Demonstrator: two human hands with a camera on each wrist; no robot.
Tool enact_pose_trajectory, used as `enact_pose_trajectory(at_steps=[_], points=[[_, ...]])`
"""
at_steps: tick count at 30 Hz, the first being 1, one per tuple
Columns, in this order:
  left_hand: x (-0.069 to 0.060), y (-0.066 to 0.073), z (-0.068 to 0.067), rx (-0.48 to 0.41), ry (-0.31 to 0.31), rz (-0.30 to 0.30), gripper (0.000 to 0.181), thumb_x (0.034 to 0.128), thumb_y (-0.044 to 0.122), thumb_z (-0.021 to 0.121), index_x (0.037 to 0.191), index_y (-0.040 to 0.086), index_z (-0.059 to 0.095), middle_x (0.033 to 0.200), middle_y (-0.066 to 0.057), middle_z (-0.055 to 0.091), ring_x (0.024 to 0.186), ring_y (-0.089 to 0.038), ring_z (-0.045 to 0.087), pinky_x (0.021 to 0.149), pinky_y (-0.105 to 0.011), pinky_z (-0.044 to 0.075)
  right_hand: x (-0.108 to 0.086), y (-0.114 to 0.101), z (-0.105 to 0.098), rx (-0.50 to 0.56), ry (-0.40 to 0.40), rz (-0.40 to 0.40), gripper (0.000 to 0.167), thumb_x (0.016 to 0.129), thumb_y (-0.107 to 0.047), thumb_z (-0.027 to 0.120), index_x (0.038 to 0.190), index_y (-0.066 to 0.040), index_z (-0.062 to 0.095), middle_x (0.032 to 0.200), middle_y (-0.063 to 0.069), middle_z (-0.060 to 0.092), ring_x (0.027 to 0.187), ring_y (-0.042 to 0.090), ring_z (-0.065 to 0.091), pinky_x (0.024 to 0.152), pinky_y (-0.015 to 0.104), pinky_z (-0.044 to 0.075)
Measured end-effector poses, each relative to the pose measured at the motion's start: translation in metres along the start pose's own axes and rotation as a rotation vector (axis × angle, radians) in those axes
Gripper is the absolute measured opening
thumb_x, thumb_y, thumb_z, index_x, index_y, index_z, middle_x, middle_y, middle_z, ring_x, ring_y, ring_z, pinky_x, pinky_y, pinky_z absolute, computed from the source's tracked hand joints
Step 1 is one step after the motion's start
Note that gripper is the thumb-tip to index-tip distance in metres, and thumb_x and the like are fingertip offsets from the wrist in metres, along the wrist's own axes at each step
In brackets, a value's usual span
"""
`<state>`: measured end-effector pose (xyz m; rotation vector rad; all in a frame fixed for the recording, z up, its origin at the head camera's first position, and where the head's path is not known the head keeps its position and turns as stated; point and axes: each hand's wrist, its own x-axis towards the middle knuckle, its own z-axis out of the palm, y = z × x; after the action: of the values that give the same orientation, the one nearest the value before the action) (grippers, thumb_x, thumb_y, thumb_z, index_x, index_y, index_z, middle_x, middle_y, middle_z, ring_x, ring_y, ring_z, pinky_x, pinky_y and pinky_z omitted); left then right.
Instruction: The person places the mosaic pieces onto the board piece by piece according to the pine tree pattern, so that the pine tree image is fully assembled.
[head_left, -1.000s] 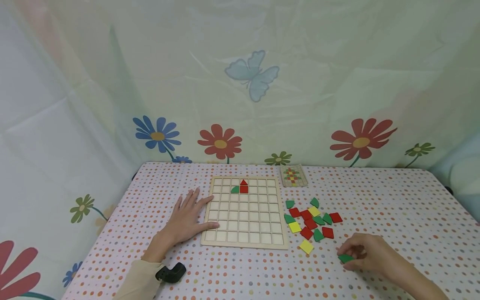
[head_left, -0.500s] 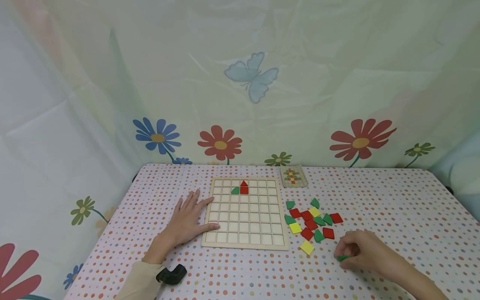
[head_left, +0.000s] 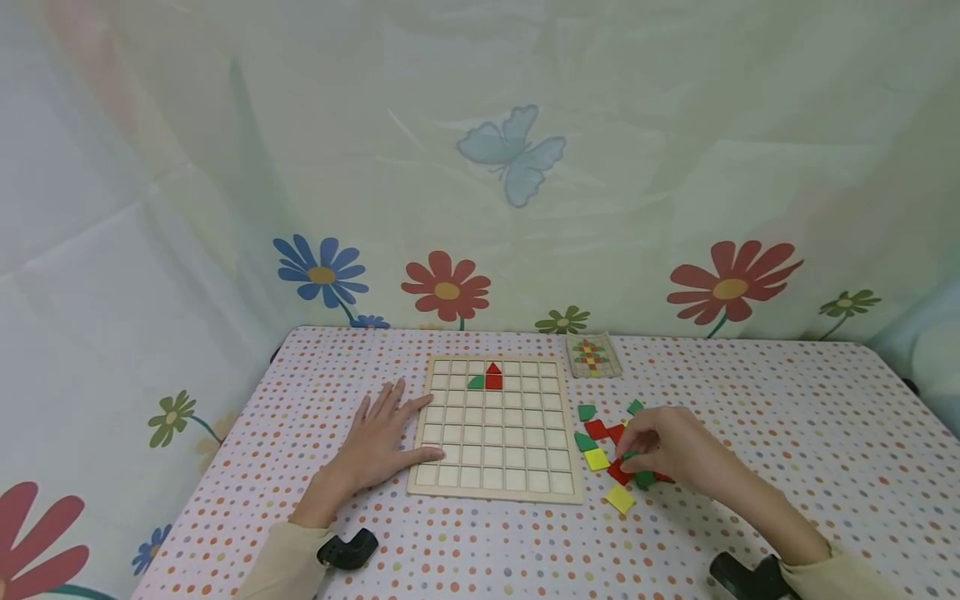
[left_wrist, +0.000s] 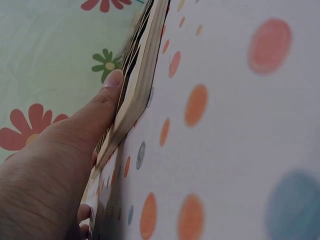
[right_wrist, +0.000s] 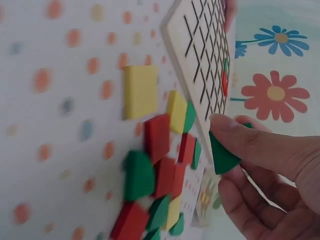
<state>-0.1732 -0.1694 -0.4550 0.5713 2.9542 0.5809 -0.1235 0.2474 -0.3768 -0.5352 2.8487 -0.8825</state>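
Observation:
A wooden grid board [head_left: 482, 457] lies flat, bearing a red triangle [head_left: 493, 368], a red square [head_left: 493, 382] below it and a green quarter-circle tile [head_left: 476, 383] beside the square. My left hand [head_left: 372, 446] rests at the board's left edge with fingers spread; its thumb lies over the frame, as the left wrist view shows. Between thumb and fingers my right hand [head_left: 681, 450] pinches another green quarter-circle tile [right_wrist: 223, 156]. That hand is above the loose tiles right of the board and hides some of them in the head view.
Loose red, green and yellow tiles lie right of the board, a yellow square [head_left: 620, 499] nearest the front. Behind them is a small pattern card [head_left: 594, 357] showing a tree shape. A dotted cloth [head_left: 465, 550] covers the table; a printed curtain [head_left: 360, 183] hangs behind.
My right hand has moved left and away from me with the green tile, from beside the loose pieces to above them. The left hand stays at the board.

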Motion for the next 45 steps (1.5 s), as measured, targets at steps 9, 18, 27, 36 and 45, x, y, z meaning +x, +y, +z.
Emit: enact_pose_trajectory(at_steps=[9, 18, 27, 36, 45], points=[[0.0, -0.001, 0.001, -0.005, -0.001, -0.001, 0.09, 0.0889, 0.074, 0.065, 0.162, 0.027, 0.042, 0.174, -0.019, 0.014, 0.161, -0.039, 0.007, 0.125, -0.066, 0.004, 0.064, -0.02, 0.016, 0.12, 0.068, -0.11, 0.011, 0.084, 0.002, 0.085, 0.094, -0.003, 0.083, 0.088, 0.001, 0.074, 0.083, 0.017, 0.065, 0.07, 0.026, 0.059], [-0.001, -0.001, 0.0, 0.002, 0.0, 0.001, 0.089, 0.0888, 0.073, 0.066, 0.162, 0.027, 0.042, 0.174, -0.019, 0.014, 0.161, -0.04, 0.007, 0.125, -0.067, 0.005, 0.118, -0.023, 0.034, 0.192, 0.1, -0.134, 0.012, 0.089, 0.003, 0.08, 0.101, 0.001, 0.08, 0.093, 0.008, 0.077, 0.085, 0.022, 0.071, 0.079, 0.039, 0.062], [0.0, 0.0, -0.001, 0.005, 0.0, 0.002, 0.089, 0.0891, 0.073, 0.065, 0.162, 0.027, 0.042, 0.173, -0.019, 0.015, 0.16, -0.04, 0.008, 0.125, -0.067, 0.005, 0.146, -0.024, 0.049, 0.233, 0.08, -0.13, 0.011, 0.091, 0.005, 0.077, 0.101, 0.003, 0.08, 0.099, 0.014, 0.077, 0.088, 0.028, 0.073, 0.081, 0.041, 0.062], [0.001, 0.0, 0.0, 0.013, -0.006, 0.0, 0.09, 0.0889, 0.073, 0.065, 0.162, 0.027, 0.042, 0.173, -0.019, 0.015, 0.16, -0.04, 0.008, 0.126, -0.066, 0.005, 0.153, -0.024, 0.056, 0.205, 0.061, -0.097, 0.011, 0.091, 0.004, 0.077, 0.101, 0.002, 0.081, 0.102, 0.015, 0.078, 0.09, 0.028, 0.072, 0.08, 0.041, 0.06], [0.001, 0.0, 0.0, 0.014, -0.011, -0.004, 0.09, 0.0887, 0.073, 0.066, 0.162, 0.026, 0.042, 0.173, -0.02, 0.015, 0.16, -0.04, 0.007, 0.125, -0.067, 0.005, 0.157, -0.026, 0.061, 0.174, 0.072, -0.084, 0.012, 0.092, 0.001, 0.078, 0.103, 0.003, 0.081, 0.098, 0.015, 0.079, 0.083, 0.025, 0.072, 0.075, 0.038, 0.06]])
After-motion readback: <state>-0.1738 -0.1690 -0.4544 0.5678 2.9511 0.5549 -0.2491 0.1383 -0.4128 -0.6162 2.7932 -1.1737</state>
